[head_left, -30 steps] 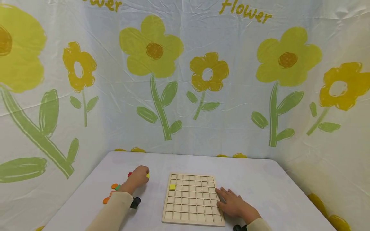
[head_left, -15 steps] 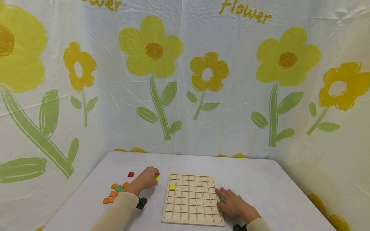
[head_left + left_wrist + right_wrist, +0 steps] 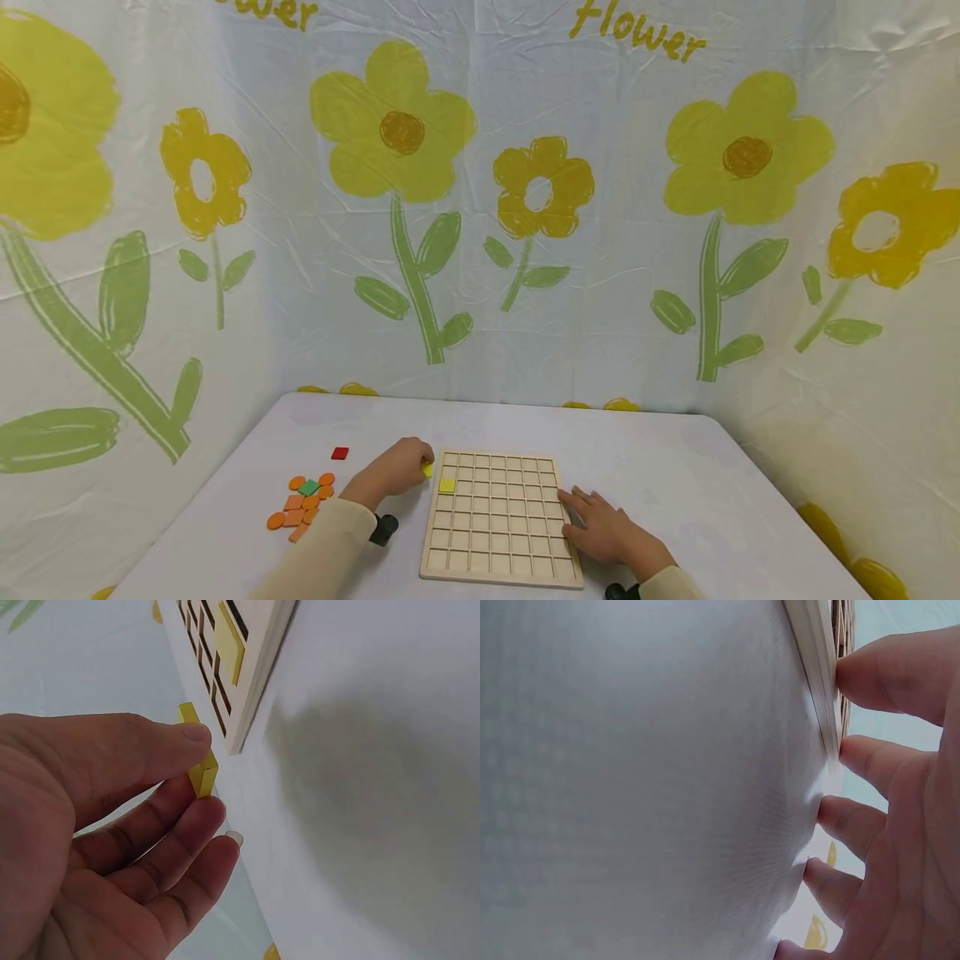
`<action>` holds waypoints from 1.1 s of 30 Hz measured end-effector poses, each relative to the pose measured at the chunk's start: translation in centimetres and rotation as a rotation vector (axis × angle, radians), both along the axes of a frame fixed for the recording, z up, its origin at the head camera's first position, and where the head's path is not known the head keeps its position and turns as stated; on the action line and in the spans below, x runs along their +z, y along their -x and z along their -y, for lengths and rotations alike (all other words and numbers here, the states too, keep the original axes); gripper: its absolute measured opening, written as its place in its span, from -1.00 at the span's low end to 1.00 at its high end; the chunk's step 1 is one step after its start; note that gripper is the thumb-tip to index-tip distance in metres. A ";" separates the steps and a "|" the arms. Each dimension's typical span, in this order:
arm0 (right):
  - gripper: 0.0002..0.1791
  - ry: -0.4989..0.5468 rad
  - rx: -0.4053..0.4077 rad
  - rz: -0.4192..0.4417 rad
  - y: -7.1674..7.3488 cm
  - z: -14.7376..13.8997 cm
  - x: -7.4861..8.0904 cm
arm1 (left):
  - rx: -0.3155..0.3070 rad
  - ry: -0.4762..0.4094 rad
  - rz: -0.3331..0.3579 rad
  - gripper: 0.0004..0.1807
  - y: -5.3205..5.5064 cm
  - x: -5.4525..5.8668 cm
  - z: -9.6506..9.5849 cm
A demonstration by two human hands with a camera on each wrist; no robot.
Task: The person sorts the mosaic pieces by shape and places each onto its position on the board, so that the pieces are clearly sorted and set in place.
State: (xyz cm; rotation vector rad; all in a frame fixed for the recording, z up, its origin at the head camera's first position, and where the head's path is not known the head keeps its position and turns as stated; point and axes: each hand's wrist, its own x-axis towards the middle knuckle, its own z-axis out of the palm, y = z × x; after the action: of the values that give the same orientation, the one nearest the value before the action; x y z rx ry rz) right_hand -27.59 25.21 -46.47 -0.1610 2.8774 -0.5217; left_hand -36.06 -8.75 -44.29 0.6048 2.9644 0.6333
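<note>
My left hand (image 3: 393, 473) pinches a yellow tile (image 3: 206, 778) between thumb and fingers, just off the left edge of a wooden grid board (image 3: 510, 524). In the left wrist view the held piece is seen edge-on; whether it is a single tile or two together, I cannot tell. Another yellow square tile (image 3: 447, 485) sits in a cell of the board's left column. At the board's right edge rests my right hand (image 3: 606, 531), its fingers spread. The right wrist view shows its thumb and a fingertip touching the board's rim, with other fingertips on the table.
Left of the board lies a group of orange round and square tiles (image 3: 293, 503) with a green square tile (image 3: 309, 487) among them. A red square tile (image 3: 340, 453) lies apart, farther back. Flower-printed cloth (image 3: 480, 275) stands around the white table (image 3: 645, 450).
My left hand has moved right with the yellow tile, from beside the red tile to the board's left edge. The loose tiles are now more exposed. My right hand has stayed put.
</note>
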 end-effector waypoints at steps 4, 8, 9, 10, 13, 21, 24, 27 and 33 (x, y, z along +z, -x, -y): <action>-0.38 -0.001 0.000 -0.006 0.0 0.0 0.0 | -0.016 0.001 -0.005 -0.72 0.1 -0.1 -0.6; -0.38 0.007 -0.005 -0.003 -0.1 0.0 0.0 | -0.023 -0.003 0.012 -0.74 -0.1 0.1 -1.3; -0.38 0.007 -0.006 -0.001 -0.1 0.0 0.0 | -0.029 -0.005 0.013 -0.74 -0.2 0.1 -1.4; -0.38 0.007 -0.007 0.001 -0.1 0.0 0.0 | -0.034 -0.009 0.016 -0.74 -0.2 0.2 -1.6; -0.37 0.009 -0.011 0.003 -0.1 0.0 0.0 | -0.050 -0.013 0.018 -0.73 -0.3 0.2 -1.9; -0.38 0.010 -0.003 -0.005 -0.1 -0.1 -0.1 | -0.111 0.031 -0.031 -0.71 -0.1 -0.1 -2.8; -0.38 0.009 -0.003 -0.009 -0.1 -0.1 -0.1 | -0.121 0.030 -0.033 -0.72 -0.1 0.0 -3.2; -0.38 0.007 -0.005 -0.010 -0.1 -0.1 -0.1 | -0.128 0.033 -0.040 -0.73 -0.1 -0.1 -3.6; -0.37 0.004 -0.010 -0.008 -0.1 0.0 -0.1 | -0.144 0.016 -0.041 -0.74 -0.1 -0.5 -4.3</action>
State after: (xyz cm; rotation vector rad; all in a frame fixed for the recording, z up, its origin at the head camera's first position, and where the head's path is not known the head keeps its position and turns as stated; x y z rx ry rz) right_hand -27.52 25.26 -46.57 -0.1492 2.8869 -0.5298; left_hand -35.98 -4.47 -44.79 0.8306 2.9254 0.5906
